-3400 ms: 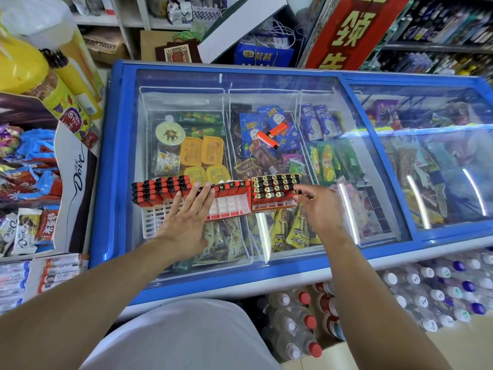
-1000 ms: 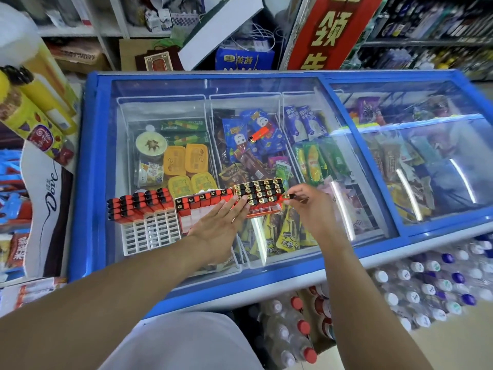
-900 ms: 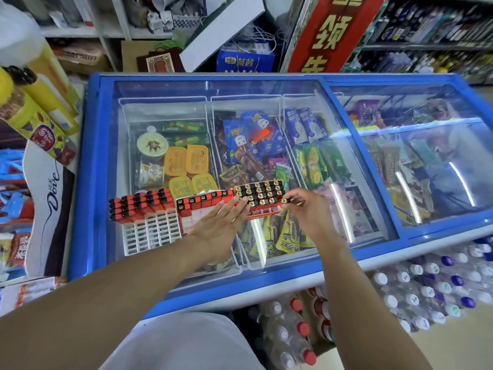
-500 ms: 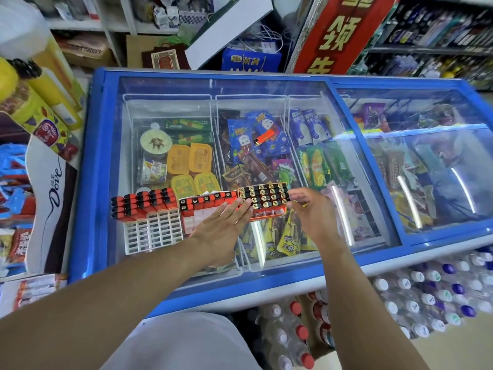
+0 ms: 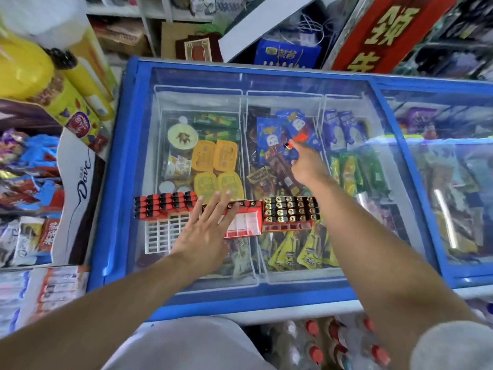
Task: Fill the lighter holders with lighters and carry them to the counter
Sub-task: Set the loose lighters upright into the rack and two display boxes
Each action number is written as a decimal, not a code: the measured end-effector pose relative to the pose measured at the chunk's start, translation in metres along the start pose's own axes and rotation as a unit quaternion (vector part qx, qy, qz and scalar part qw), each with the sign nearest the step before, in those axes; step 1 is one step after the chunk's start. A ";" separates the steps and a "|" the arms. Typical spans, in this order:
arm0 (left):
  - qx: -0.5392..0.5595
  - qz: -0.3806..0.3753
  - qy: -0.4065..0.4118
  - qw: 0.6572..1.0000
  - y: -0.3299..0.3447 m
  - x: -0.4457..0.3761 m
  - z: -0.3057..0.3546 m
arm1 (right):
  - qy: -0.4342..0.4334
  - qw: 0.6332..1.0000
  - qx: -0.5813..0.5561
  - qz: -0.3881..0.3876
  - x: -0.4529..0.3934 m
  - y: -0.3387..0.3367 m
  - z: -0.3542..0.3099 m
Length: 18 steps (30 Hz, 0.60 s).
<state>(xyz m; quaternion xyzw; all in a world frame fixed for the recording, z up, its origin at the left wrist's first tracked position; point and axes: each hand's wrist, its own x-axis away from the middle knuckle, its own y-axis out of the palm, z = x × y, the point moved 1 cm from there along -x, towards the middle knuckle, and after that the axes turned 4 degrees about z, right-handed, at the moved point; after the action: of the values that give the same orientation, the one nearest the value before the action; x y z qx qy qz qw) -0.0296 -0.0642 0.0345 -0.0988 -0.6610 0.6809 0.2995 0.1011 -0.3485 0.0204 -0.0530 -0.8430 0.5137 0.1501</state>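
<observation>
Three lighter holders lie in a row on the freezer's glass lid (image 5: 280, 84). The left white holder (image 5: 162, 235) has orange lighters (image 5: 165, 206) in its back rows. A red middle holder (image 5: 246, 222) carries one row of lighters along its back. The right red holder (image 5: 290, 212) is full. My left hand (image 5: 205, 231) lies flat, fingers spread, on the middle holder's left part. My right hand (image 5: 306, 162) stretches far back; its fingertips touch a loose orange lighter (image 5: 297, 140) lying on the glass. Whether they grip it is unclear.
The blue chest freezer (image 5: 112, 182) holds ice creams under sliding glass. Snack displays and a Dove box (image 5: 77, 188) crowd the left side. Bottles (image 5: 314, 343) stand on the floor below the front edge. A red sign (image 5: 386, 30) and shelves rise behind the freezer.
My right hand has left the right holder's edge and reached back to the loose lighter. The left hand stays on the middle holder.
</observation>
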 end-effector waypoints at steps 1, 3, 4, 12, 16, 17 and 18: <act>0.005 -0.012 -0.009 1.000 0.001 0.003 -0.004 | -0.011 0.999 0.030 -0.016 -0.011 0.005 -0.003; 0.009 -0.026 -0.008 1.000 0.003 0.009 -0.007 | -0.025 0.994 0.096 -0.044 -0.029 0.012 -0.006; 0.006 -0.030 -0.006 1.000 0.004 0.011 -0.006 | -0.031 0.989 0.130 -0.058 -0.036 0.015 -0.006; 0.005 -0.032 -0.001 0.999 0.002 0.013 -0.008 | -0.025 0.976 0.214 0.039 -0.066 0.024 0.021; 0.013 -0.046 -0.003 0.999 0.001 0.014 -0.007 | 0.037 0.991 0.125 0.043 -0.047 0.008 0.036; 0.016 -0.048 -0.002 0.999 0.001 0.014 -0.007 | 0.038 0.994 0.081 0.062 -0.038 0.001 0.036; 0.018 -0.050 -0.001 0.999 0.001 0.014 -0.007 | 0.030 0.994 0.030 0.096 -0.026 -0.009 0.033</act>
<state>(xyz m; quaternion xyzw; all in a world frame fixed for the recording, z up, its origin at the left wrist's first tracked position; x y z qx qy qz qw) -0.0372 -0.0507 0.0361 -0.0600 -0.6532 0.6767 0.3343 0.1167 -0.3868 0.0091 -0.1441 -0.8132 0.5494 0.1266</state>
